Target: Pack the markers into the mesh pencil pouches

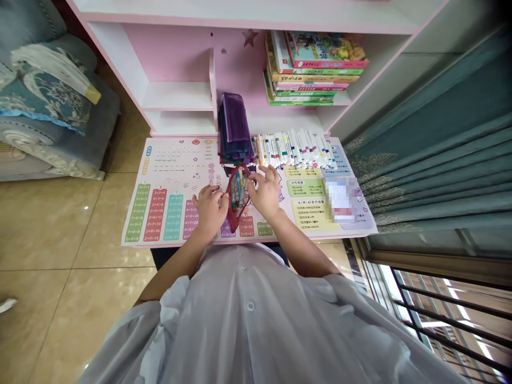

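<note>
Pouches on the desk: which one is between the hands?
The red pouch, with pens inside; the purple and dark pouches lie stacked beyond it.

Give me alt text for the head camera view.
A person's left hand and right hand are at either edge of an open red pouch with pens inside, on a desk printed with multiplication tables. Behind it are stacked dark pouches and a row of mostly white markers; books are piled on a shelf.
</note>
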Motion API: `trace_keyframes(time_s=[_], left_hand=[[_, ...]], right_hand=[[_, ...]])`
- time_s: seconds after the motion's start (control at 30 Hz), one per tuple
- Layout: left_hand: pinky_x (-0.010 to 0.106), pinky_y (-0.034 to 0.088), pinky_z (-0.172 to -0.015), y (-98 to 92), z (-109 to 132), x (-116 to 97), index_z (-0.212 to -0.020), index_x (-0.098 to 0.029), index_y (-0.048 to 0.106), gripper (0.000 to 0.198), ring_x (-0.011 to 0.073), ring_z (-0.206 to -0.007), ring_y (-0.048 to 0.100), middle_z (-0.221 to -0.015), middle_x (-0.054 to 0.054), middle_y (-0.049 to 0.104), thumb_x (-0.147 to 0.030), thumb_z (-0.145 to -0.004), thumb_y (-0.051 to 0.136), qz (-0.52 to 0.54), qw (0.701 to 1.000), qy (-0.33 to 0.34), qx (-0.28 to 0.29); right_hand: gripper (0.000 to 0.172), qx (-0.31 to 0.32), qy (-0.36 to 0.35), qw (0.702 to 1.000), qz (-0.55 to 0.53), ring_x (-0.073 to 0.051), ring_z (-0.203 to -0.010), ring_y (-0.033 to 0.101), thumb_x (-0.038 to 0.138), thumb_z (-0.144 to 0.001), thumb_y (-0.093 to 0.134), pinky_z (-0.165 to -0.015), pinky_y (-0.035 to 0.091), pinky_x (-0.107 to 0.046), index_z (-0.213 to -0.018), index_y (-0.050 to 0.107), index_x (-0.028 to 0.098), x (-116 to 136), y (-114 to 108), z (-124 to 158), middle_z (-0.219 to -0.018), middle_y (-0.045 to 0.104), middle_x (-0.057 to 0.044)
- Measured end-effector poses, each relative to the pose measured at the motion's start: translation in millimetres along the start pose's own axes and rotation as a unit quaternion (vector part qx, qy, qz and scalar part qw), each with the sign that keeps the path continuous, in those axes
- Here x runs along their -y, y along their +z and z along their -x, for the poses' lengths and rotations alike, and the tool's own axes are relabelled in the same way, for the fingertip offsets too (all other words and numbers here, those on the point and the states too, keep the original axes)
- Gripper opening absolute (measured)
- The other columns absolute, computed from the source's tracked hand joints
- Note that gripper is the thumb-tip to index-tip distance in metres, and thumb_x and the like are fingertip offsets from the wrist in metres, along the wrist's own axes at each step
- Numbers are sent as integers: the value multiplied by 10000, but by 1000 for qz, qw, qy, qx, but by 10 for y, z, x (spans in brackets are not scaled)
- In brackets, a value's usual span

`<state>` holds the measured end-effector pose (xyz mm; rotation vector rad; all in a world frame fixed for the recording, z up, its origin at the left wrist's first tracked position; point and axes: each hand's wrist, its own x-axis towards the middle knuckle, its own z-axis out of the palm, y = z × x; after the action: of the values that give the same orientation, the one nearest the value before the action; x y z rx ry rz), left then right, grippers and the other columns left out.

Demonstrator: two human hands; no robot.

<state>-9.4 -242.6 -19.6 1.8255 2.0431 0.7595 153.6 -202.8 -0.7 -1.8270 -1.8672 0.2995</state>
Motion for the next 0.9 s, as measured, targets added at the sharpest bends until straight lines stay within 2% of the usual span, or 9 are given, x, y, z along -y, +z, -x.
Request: trace_keyframes(time_s=[0.07, 0.17, 0.27, 0.37, 0.5, 0.63, 0.8, 0.9], left_hand=[[656, 290, -1143, 9, -4, 25, -842, -246, 729, 234, 321, -1314, 527, -1263, 95, 690, -322, -944, 532, -3, 1000, 3, 2], [671, 288, -1143, 18, -9, 40, -860, -250, 737, 250, 326, -1310, 527, -1282, 100, 679, -326, -954, 517, -11, 1000, 4, 6], [687, 293, -1140, -4, -13, 23, -873, -249, 745, 257, 333, -1316, 520, -1292, 100, 671, -315, -955, 511, -15, 1000, 4, 17], [698, 278, -1147, -55, -21, 6, -881, -257, 753, 260, 334, -1318, 516, -1299, 99, 669, -315, -956, 511, -18, 999, 7, 28], [720, 264, -1135, -150, -58, 38, -881, -264, 752, 245, 333, -1316, 513, -1305, 98, 667, -310, -951, 521, -31, 999, 8, 42], [724, 272, -1121, -249, -125, 129, -877, -258, 749, 221, 331, -1302, 527, -1290, 95, 680, -311, -936, 543, -34, 998, 2, 61], [646, 325, -1133, -321, -202, 230, -800, -252, 739, 215, 313, -1257, 576, -1248, 82, 707, -373, -904, 594, -19, 998, -4, 65], [529, 412, -1112, -342, -228, 294, -741, -245, 728, 281, 290, -1224, 609, -1223, 72, 721, -450, -885, 600, 1, 997, 9, 75]], right_hand=[[387, 1, -34, 999, 27, -325, -1472, 312, 227, -955, 416, -1133, 384, -533, -1200, 716, 223, -106, -49, -203, -1477, 537, -107], [489, 37, -101, 991, 76, -302, -1489, 279, 147, -955, 355, -1156, 354, -518, -1325, 651, 266, -217, -99, -506, -1525, 493, -72], [482, 90, -187, 972, 110, -310, -1517, 220, 182, -983, 350, -1184, 299, -533, -1357, 633, 293, -230, -111, -710, -1572, 445, -48], [413, 138, -249, 950, 126, -329, -1533, 170, 258, -997, 400, -1215, 220, -555, -1308, 671, 282, -181, -92, -803, -1598, 415, -39], [359, 139, -292, 936, 137, -324, -1537, 170, 254, -989, 414, -1237, 161, -555, -1116, 747, 212, -153, -50, -824, -1577, 442, -71], [311, 139, -313, 930, 134, -325, -1521, 221, 198, -948, 452, -1217, 210, -556, -1045, 747, 186, -198, -65, -742, -1517, 513, -95], [326, 157, -298, 933, 125, -329, -1506, 264, 182, -947, 422, -1194, 246, -547, -980, 746, 160, -252, -190, -537, -1414, 593, -140], [317, 182, -272, 937, 124, -338, -1501, 263, 179, -926, 433, -1180, 268, -570, -947, 749, 164, -292, -259, -438, -1407, 593, -144]])
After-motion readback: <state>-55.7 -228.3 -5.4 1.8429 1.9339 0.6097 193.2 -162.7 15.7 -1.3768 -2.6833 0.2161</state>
